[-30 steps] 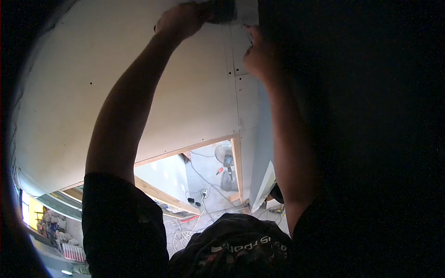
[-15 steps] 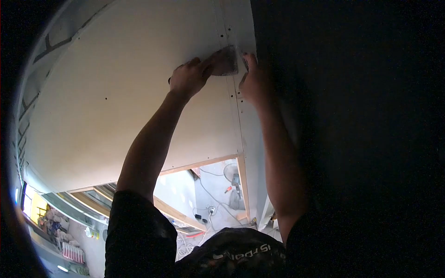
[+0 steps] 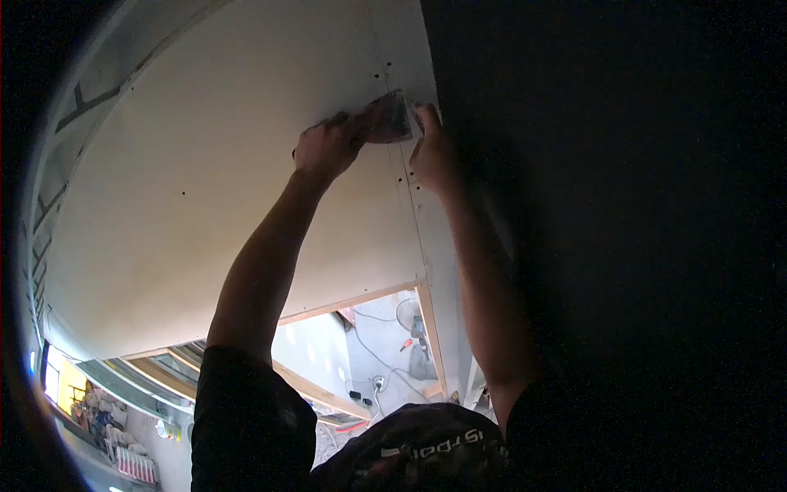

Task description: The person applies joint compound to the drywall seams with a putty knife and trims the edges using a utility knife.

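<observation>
The left hand (image 3: 328, 148) is closed around a broad-bladed scraper (image 3: 387, 120). The scraper blade lies across the panel seam (image 3: 419, 238), mostly to its left. The right hand (image 3: 436, 156) is located just right of the seam, fingers partly curled, near the blade edge; whether it pinches anything cannot be determined in the low light. The pale panel (image 3: 188, 254) extends left of the seam. A timber frame (image 3: 352, 302) adjoins the seam end nearest the person's torso.
</observation>
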The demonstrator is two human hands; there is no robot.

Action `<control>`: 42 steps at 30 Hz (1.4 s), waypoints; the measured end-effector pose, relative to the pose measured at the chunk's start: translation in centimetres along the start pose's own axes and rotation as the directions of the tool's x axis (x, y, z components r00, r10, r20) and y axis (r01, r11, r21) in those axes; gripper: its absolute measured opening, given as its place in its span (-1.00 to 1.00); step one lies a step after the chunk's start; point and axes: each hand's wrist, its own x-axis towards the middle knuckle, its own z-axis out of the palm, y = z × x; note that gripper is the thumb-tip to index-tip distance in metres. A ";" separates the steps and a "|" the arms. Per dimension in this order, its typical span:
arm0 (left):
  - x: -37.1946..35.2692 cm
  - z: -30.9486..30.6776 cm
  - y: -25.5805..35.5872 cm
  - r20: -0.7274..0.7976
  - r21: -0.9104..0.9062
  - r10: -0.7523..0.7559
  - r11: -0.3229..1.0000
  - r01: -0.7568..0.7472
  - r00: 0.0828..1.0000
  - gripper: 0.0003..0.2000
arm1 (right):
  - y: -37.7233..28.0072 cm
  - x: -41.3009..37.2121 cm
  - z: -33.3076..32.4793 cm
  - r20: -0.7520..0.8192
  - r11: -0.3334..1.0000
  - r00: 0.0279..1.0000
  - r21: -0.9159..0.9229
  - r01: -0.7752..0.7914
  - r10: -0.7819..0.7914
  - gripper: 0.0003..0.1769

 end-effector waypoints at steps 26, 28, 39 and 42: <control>0.7 -0.5 0.7 0.235 0.051 -0.155 0.988 0.147 0.960 -0.68 | -1.4 -0.3 -1.2 0.112 0.989 0.984 -0.073 -0.132 0.140 -0.39; 0.6 0.3 0.4 0.165 0.108 -0.102 0.991 0.085 0.981 -0.70 | -1.1 -0.1 -1.1 0.107 0.992 0.988 -0.058 -0.109 0.115 -0.38; 0.8 0.6 -0.4 0.194 0.082 -0.145 0.988 0.131 0.970 -0.65 | -0.5 -0.1 -0.1 0.048 0.986 0.993 -0.136 -0.099 0.107 -0.44; 0.9 0.2 -0.1 0.187 0.064 -0.120 0.992 0.110 0.975 -0.62 | -0.4 0.1 -0.1 0.057 0.994 0.996 -0.085 -0.071 0.076 -0.44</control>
